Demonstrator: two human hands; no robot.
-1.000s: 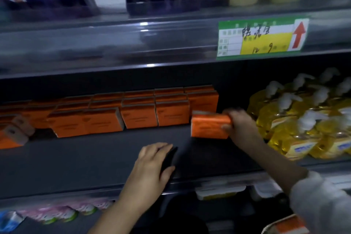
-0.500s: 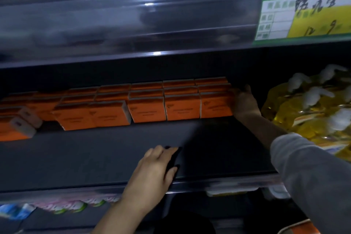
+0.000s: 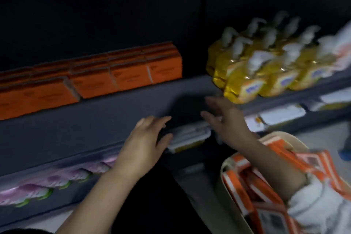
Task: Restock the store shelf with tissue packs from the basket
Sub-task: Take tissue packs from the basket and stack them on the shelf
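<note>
Orange tissue packs [image 3: 131,74] stand in rows at the back of the dark grey shelf [image 3: 95,119], the rightmost one [image 3: 165,67] at the row's end. My left hand [image 3: 146,142] rests flat on the shelf's front edge, fingers straight. Above that edge and further right, my right hand [image 3: 226,119] hovers empty with fingers spread. A cream basket [image 3: 225,186] at the lower right holds several more orange packs [image 3: 247,182], partly hidden by my right forearm.
Yellow pump bottles [image 3: 266,64] crowd the shelf to the right of the tissue packs. Price-tag holders [image 3: 190,137] line the shelf's front rail. Pink and green packets [image 3: 43,186] lie on the lower shelf at the left.
My right hand set the orange pack at the right end of the row, let go and drew back toward the shelf's front. The view tilted down, showing the basket.
</note>
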